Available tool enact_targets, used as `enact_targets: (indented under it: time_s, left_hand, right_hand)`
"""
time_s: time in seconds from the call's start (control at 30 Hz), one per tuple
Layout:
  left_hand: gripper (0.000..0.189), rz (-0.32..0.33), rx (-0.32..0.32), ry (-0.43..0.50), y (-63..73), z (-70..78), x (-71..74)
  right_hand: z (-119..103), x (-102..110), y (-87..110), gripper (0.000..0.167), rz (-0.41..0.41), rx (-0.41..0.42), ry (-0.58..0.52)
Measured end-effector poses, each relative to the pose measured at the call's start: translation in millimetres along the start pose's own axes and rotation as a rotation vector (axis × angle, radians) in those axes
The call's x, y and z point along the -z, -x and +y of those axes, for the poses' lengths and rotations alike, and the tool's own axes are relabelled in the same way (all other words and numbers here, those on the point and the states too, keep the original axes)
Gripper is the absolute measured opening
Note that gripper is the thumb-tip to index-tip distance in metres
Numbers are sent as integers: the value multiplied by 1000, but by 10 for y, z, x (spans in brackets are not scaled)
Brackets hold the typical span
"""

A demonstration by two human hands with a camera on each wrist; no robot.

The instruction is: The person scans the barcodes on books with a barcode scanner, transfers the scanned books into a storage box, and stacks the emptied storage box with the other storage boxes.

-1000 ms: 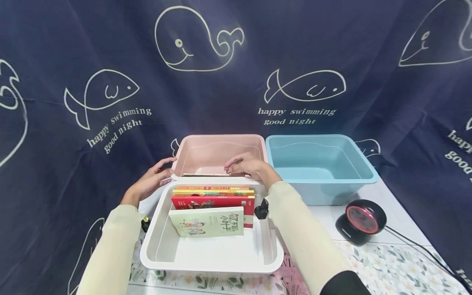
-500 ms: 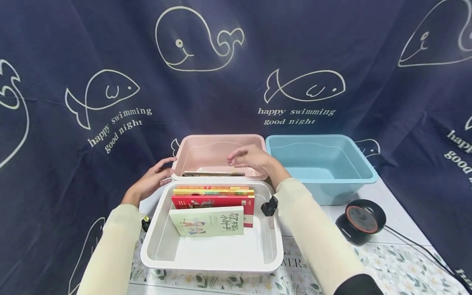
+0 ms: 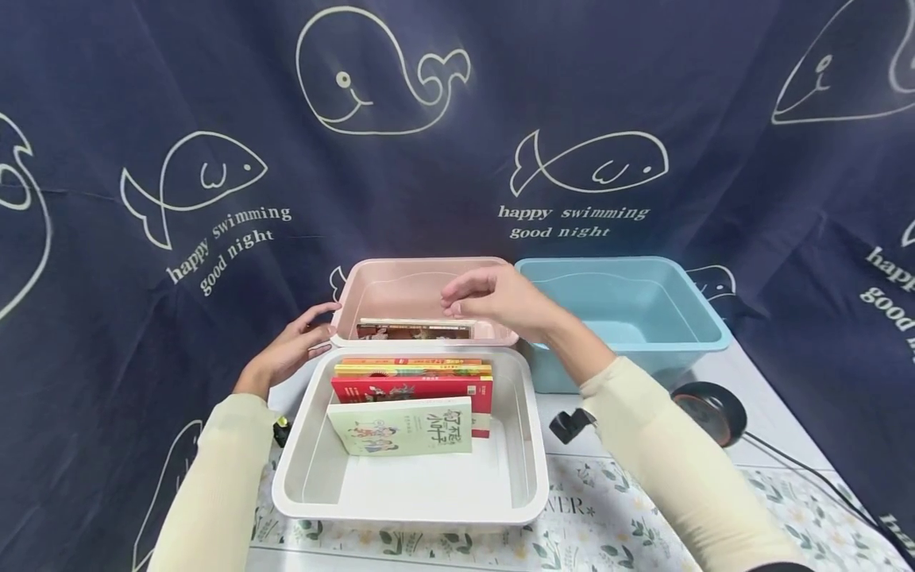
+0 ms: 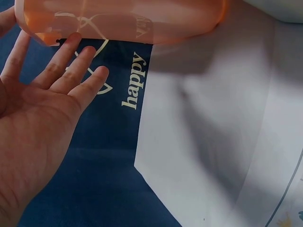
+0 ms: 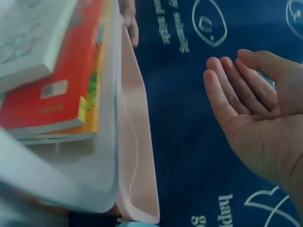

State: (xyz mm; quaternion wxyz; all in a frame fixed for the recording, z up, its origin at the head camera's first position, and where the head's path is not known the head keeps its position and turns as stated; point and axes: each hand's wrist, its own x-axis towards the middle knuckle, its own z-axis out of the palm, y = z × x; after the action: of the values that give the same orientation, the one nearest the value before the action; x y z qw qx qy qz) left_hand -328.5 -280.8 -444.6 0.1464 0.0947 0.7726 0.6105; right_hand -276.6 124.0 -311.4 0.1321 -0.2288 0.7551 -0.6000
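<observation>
My left hand [image 3: 289,353] touches the left rim of the pink bin [image 3: 429,263] with its fingers spread; the left wrist view shows the palm [image 4: 38,123] with nothing in it. Over the right part of that bin hovers my right hand [image 3: 511,302], fingers gently bent and holding nothing, as the right wrist view also shows. Below its fingertips, several thin books [image 3: 411,330] stand against the bin's near wall, a dark brown cover showing, their lower parts hidden.
In front, a white bin [image 3: 429,496] holds upright books: a pale green one [image 3: 411,429], a red one [image 3: 436,389] and yellow-orange ones behind. A blue bin [image 3: 622,306] stands right of the pink one. A round black device [image 3: 715,409] with a cable is partly behind the right sleeve.
My right hand has lifted out of the pink bin and come up and to the right. The books there have tipped, so more of the dark cover shows. My left hand has stayed put.
</observation>
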Motion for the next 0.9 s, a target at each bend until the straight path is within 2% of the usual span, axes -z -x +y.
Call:
enact_targets:
  time_s: [0.2, 0.33, 0.63, 0.9]
  left_hand:
    - [58, 5, 11, -19, -11, 0, -11]
    - [60, 11, 14, -37, -6, 8, -18]
    - [59, 14, 20, -25, -8, 40, -27]
    - [61, 13, 31, -16, 39, 51, -28]
  right_hand:
    - [16, -87, 270, 27, -30, 37, 89]
    - [92, -112, 417, 26, -42, 32, 130]
    - [368, -206, 667, 28, -59, -40, 81]
    - [546, -328, 718, 28, -120, -58, 74]
